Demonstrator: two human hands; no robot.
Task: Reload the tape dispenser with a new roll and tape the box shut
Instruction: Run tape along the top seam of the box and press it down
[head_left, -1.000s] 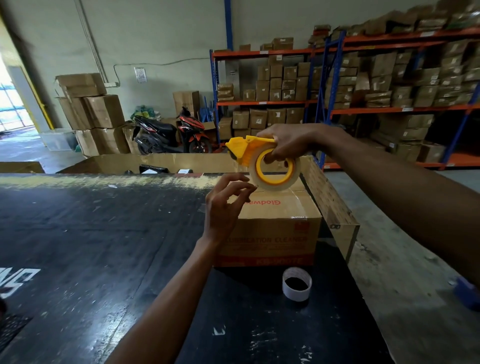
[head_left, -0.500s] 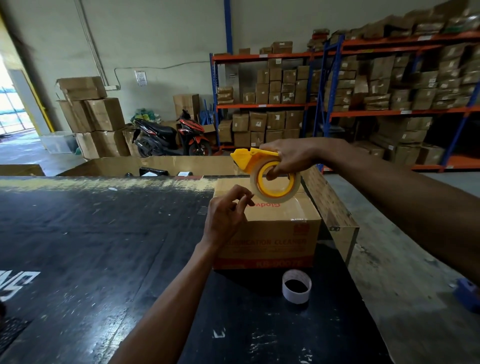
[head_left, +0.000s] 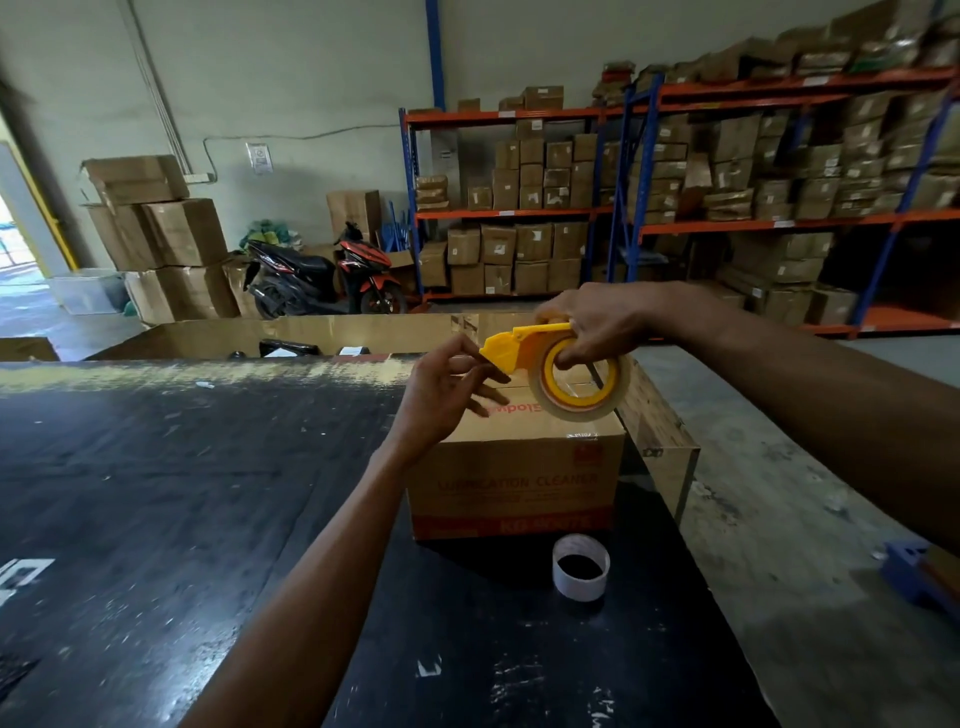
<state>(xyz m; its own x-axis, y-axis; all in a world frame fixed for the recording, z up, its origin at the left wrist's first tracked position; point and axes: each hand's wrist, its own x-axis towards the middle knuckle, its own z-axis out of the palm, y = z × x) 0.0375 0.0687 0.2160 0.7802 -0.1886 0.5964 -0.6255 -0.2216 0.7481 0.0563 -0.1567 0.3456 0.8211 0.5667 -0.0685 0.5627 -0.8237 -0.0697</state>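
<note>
One yellow tape dispenser (head_left: 524, 345), loaded with one clear tape roll (head_left: 579, 387), held above the one cardboard box (head_left: 519, 467) on the black worktop (head_left: 156, 493). Right hand (head_left: 592, 325) grips the dispenser, fingers hooked through the roll's core. Left hand (head_left: 447, 397) at the dispenser's nose, fingertips pinched together; what they pinch cannot be told. One empty white tape core (head_left: 580, 567) stands on the worktop just in front of the box. Box flaps lie closed.
</note>
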